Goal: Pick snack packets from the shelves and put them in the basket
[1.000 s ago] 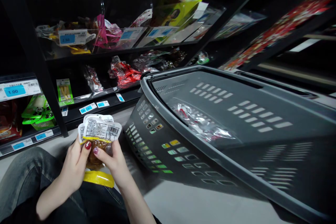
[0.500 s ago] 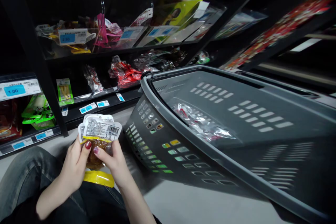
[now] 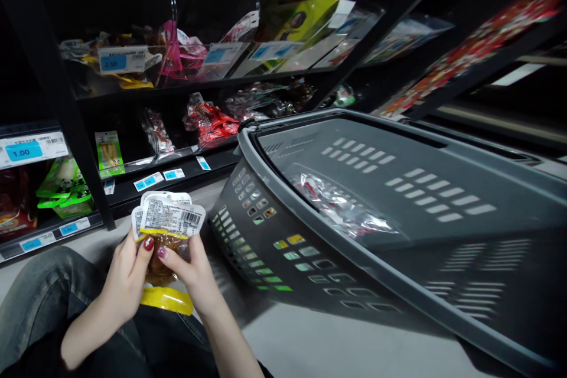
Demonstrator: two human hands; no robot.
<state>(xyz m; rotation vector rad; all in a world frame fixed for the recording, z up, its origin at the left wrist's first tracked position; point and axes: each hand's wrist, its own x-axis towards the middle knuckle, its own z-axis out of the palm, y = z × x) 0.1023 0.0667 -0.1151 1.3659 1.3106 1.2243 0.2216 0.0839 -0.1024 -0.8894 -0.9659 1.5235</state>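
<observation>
Between my hands is a small stack of snack packets (image 3: 170, 215), their white printed backs with a barcode facing up and a yellow strip at the lower end. Brown food shows through the clear part. My left hand (image 3: 128, 271) grips the left side, its red-nailed thumb lying on top. On the right side, my right hand (image 3: 195, 271) presses its thumb on the clear part, fingers curled beneath and mostly hidden. A grey shopping basket (image 3: 305, 266) stands just right of my hands, with clear, shiny packets (image 3: 339, 207) inside.
Dark shelves with price tags (image 3: 148, 181) run across the back. On them lie red packets (image 3: 212, 121), green panda packets (image 3: 66, 186) and a yellow-green bag (image 3: 301, 18). My bent knee in jeans (image 3: 39, 295) is at lower left, above a pale floor (image 3: 336, 342).
</observation>
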